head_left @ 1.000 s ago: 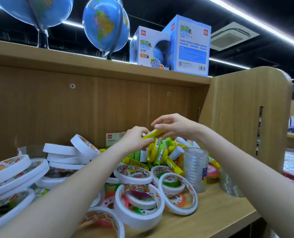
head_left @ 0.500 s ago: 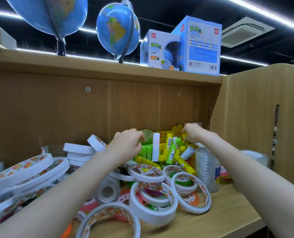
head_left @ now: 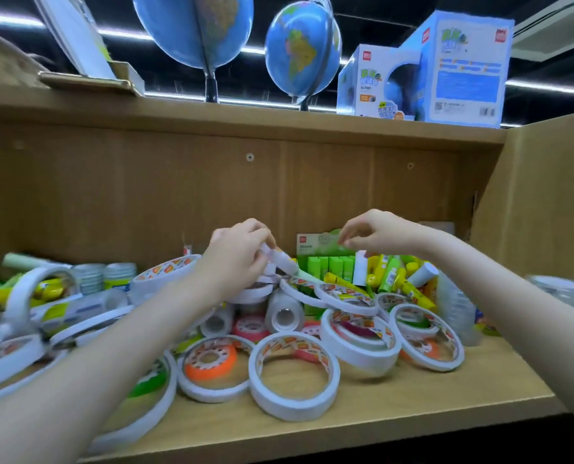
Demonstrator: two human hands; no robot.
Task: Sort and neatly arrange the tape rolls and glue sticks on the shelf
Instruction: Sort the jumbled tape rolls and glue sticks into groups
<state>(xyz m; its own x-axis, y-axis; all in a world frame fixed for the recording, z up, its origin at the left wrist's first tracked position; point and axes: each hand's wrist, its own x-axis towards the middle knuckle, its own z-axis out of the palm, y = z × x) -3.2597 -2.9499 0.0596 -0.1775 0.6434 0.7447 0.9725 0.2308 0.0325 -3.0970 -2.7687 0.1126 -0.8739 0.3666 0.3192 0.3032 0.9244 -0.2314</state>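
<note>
My left hand (head_left: 237, 259) is curled over the back of the heap, its fingers (head_left: 262, 259) closed on a white glue stick (head_left: 284, 264) that slants down toward the green box (head_left: 326, 259). I judge I hold it by the upper end so the lower end can be steered in among the others. My right hand (head_left: 379, 232) hovers above the box, thumb and forefinger pinched narrow; whether anything small sits between them I cannot tell.

The green box stands against the back wall of the shelf (head_left: 396, 406) and holds a row of upright green glue sticks (head_left: 329, 266). Just right of it, yellow and green glue sticks (head_left: 396, 279) lie jumbled at all angles, some leaning on a clear tape stack (head_left: 455, 306).

The tape rolls (head_left: 295, 376) are unsorted: white double-sided rings lean and overlap across the front and left of the shelf, with orange and pink rolls showing through them. I judge that the sticks go first because they are buried behind the rings, and clearing them would free the back row. The sorting looks barely begun.
</note>
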